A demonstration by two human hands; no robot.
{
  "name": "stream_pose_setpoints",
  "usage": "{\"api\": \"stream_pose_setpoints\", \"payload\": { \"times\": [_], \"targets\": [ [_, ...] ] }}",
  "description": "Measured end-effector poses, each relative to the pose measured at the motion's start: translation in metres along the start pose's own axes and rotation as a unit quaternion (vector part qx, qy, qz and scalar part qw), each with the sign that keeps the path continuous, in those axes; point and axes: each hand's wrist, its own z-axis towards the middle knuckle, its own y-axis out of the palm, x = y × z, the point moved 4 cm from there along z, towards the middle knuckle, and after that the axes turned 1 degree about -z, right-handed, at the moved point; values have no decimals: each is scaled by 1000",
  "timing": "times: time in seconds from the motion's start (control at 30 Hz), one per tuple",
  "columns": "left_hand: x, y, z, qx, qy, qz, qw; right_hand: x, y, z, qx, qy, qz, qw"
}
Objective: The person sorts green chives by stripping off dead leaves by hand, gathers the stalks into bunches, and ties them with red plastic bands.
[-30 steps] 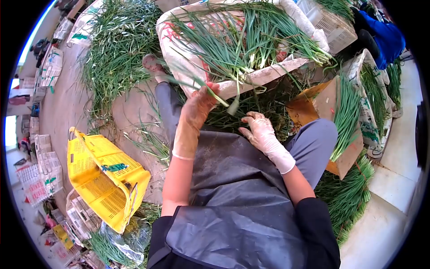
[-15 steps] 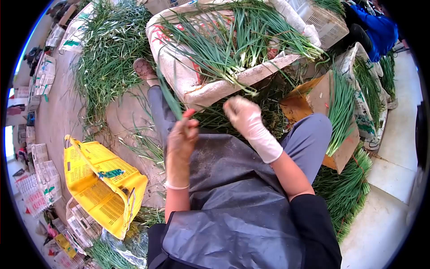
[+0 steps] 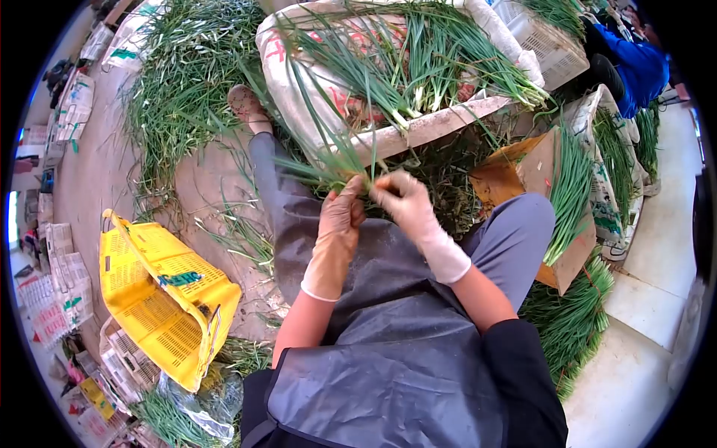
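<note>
My left hand (image 3: 340, 224), in a thin glove, is closed around a few green onions (image 3: 337, 163) in front of the basin. Their leaves fan up and to the left, partly blurred. My right hand (image 3: 407, 205), also gloved, meets the left one, its fingertips pinched on the stem end of the same green onions. Just beyond both hands, a cloth-lined basin (image 3: 441, 123) bears a loose layer of green onions (image 3: 426, 63) with white stem ends toward me. A dark apron (image 3: 396, 321) covers my lap.
At left stands a yellow plastic basket (image 3: 168, 291); behind it, a heap of green leaves (image 3: 183, 97). On my right, a cardboard box (image 3: 534, 168) has a bundle of green onions (image 3: 571, 187) against it, with more bundles (image 3: 571, 328) below. A person in blue (image 3: 635, 63) sits at upper right.
My left hand has moved right and the right hand slightly down, so they now meet at the green onions. The held leaves have swung across in front of the basin.
</note>
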Motion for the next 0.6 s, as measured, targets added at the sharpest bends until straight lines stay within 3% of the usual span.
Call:
{"api": "stream_pose_setpoints", "payload": {
  "times": [0.13,0.17,0.23,0.4,0.47,0.53,0.57,0.6],
  "targets": [
    [-11,3,-11,-51,-16,58,997,25,6,-27,-55,163,109,979],
    [-9,6,-18,-47,-22,72,996,20,6,-27,-50,163,110,979],
    [-3,5,-22,-40,-7,84,996,13,12,-28,-42,178,239,954],
    [0,6,-25,-29,45,91,994,27,-2,-34,29,186,304,934],
    [13,-1,-22,-13,108,40,993,34,-34,-29,20,177,207,962],
    [29,-12,-15,-38,111,46,992,88,-70,-18,-50,170,-120,977],
    [31,-13,-16,-54,83,38,994,77,-86,-19,-79,155,-483,858],
    [33,-9,-17,-72,54,32,995,45,-83,-20,-33,131,-522,842]
  ]
}}
